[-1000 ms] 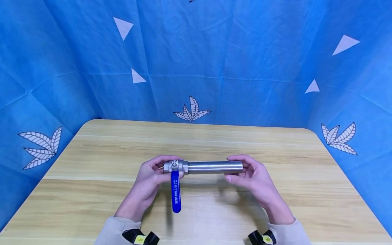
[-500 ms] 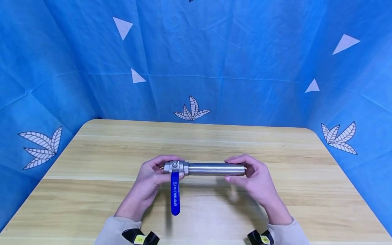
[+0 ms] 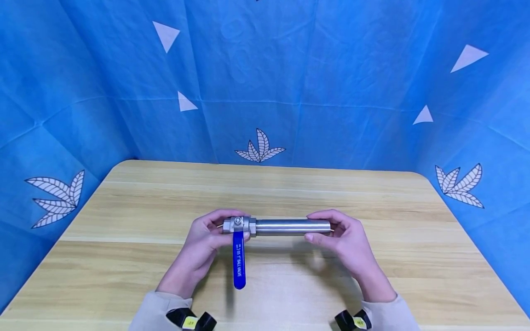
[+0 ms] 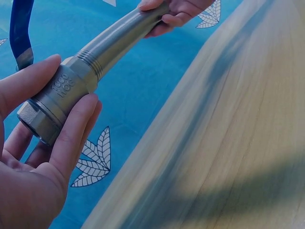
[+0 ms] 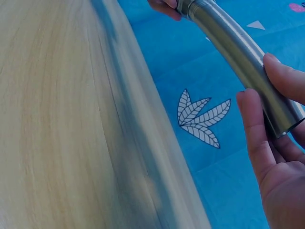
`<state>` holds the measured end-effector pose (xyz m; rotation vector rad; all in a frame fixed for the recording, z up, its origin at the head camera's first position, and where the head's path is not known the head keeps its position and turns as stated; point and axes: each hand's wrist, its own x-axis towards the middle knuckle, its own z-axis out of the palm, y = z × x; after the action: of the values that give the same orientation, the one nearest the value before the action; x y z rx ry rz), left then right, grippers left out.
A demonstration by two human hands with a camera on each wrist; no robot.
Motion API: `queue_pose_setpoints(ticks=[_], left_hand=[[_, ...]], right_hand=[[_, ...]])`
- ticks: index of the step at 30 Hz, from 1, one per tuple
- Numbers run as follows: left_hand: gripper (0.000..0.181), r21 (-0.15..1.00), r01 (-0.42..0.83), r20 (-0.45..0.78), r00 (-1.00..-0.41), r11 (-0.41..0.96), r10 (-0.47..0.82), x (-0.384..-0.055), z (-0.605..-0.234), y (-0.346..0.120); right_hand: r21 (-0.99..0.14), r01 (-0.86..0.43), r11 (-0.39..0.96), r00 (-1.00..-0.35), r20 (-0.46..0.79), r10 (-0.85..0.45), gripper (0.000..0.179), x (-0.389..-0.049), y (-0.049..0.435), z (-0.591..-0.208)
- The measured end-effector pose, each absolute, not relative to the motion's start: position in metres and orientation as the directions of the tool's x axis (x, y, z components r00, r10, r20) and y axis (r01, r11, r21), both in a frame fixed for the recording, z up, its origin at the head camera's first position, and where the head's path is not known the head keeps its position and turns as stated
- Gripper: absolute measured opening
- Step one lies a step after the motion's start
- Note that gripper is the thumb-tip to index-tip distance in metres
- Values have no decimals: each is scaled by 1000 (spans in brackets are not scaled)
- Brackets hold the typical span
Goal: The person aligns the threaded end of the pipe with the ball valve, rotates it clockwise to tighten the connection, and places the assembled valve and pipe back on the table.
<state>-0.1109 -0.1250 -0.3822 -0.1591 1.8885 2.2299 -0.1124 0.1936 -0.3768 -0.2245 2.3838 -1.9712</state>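
Observation:
A steel ball valve with a long blue lever hangs above the table, joined to a bare metal pipe. My left hand grips the valve body at its left, thumb on the near side and fingers round the far side. At the pipe's other end, my right hand holds it between thumb and fingers. The lever points toward me. In the left wrist view, several threads show where the pipe enters the valve. The right wrist view shows the pipe's open end among the fingers.
A light wooden table lies below, with shadows of the hands and parts on it. Blue cloth with white triangles and leaf prints stands behind and at both sides. Black wrist cameras sit at the cuffs.
The valve and pipe have shifted very slightly to the right, and the lever has tilted a little back and forth. The right fingers have moved slightly on the pipe; both hands keep hold.

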Motion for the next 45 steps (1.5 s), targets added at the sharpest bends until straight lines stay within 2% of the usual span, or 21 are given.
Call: queue_pose_setpoints(ticks=[16, 25, 32, 39, 45], left_hand=[[47, 962, -223, -211, -974, -160, 88, -112, -383, -126], [48, 951, -234, -217, -971, -201, 104, -112, -383, -128], [53, 943, -261, -242, -964, -205, 110, -112, -383, -126], [54, 942, -268, -251, -962, -202, 105, -110, -383, -125], [54, 941, -268, -251, -962, -207, 107, -110, -383, -126]], right_hand=[[-980, -15, 200, -992, -10, -126, 40, -115, 191, -376], [-989, -111, 102, -973, 87, -215, 55, -114, 194, -379], [-985, -131, 114, -978, 109, -179, 48, -112, 195, -381], [-975, -209, 75, -965, 193, -178, 48, -111, 195, -383], [-977, -192, 88, -972, 177, -155, 48, -112, 194, -381]])
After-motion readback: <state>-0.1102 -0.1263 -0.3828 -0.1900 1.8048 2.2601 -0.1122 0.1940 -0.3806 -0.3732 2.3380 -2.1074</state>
